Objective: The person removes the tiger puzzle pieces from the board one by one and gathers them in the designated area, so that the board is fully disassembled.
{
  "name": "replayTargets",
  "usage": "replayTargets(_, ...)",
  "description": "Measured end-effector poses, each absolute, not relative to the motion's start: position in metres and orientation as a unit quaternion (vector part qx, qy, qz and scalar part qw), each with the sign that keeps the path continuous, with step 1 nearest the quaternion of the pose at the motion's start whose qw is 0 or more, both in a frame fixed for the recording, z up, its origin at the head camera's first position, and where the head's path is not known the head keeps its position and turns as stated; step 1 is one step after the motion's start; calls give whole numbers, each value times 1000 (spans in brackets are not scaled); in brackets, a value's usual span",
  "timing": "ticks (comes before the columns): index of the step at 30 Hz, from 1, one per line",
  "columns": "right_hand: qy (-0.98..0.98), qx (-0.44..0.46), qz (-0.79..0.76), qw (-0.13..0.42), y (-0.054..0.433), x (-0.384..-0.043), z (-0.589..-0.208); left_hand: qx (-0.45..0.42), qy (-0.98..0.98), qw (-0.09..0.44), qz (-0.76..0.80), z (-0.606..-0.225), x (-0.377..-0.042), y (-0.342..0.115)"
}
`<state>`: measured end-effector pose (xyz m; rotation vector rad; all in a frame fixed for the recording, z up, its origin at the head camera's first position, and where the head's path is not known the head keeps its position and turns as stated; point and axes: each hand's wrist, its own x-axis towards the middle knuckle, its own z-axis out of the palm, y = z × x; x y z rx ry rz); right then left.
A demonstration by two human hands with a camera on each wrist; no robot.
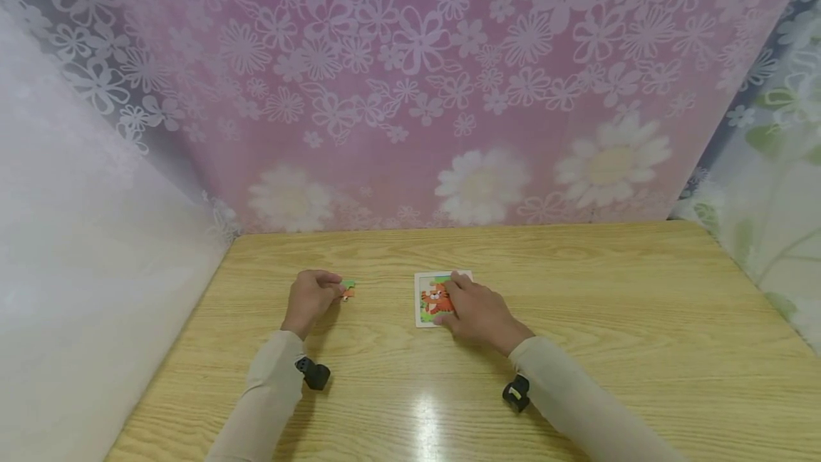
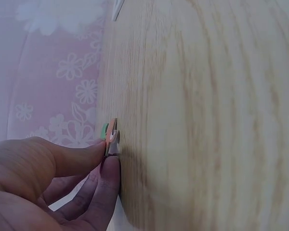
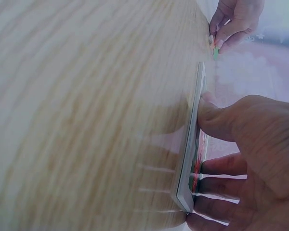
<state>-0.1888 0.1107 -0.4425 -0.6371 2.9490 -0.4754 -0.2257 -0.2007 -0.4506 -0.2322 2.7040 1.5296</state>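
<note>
My left hand (image 1: 311, 298) is at the left, thumb and fingertips pinching a small orange and green jigsaw piece (image 1: 348, 289) just over the table. In the left wrist view the jigsaw piece (image 2: 111, 132) appears edge-on between thumb and fingers. Flat on the table, right of that hand, lies a white-framed jigsaw board (image 1: 418, 305) with an orange tiger-like animal on green. A pale patch shows in the picture's upper left. My right hand (image 1: 481, 311) rests on the board's right side, thumb and spread fingers touching it and covering part of the picture.
The wood-grain table (image 1: 596, 291) extends to both sides and toward me. A pink flowered curtain (image 1: 398, 127) hangs behind its far edge, with pale sheeting (image 1: 83, 234) at the left. Black wrist cameras (image 1: 314, 373) sit on both sleeves.
</note>
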Motion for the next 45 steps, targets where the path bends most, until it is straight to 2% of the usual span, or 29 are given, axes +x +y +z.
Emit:
replayTargets(13,964,-207,-161,39,111,-187,-441,-72,882,11,466,-448,-225,-200)
replayTargets(20,964,-207,-162,43,111,-186,-440,-26,917,-13,398,-436,-216,-186)
replayTargets(29,964,-206,-166,42,111,-186,-440,53,923,48,379,-427,-217,-143)
replayTargets(38,965,-199,-166,47,110,-187,-441,126,914,71,378,-431,-219,-115)
replayTargets(45,965,-197,-170,43,111,-187,-442,141,907,90,386,-434,-220,-104)
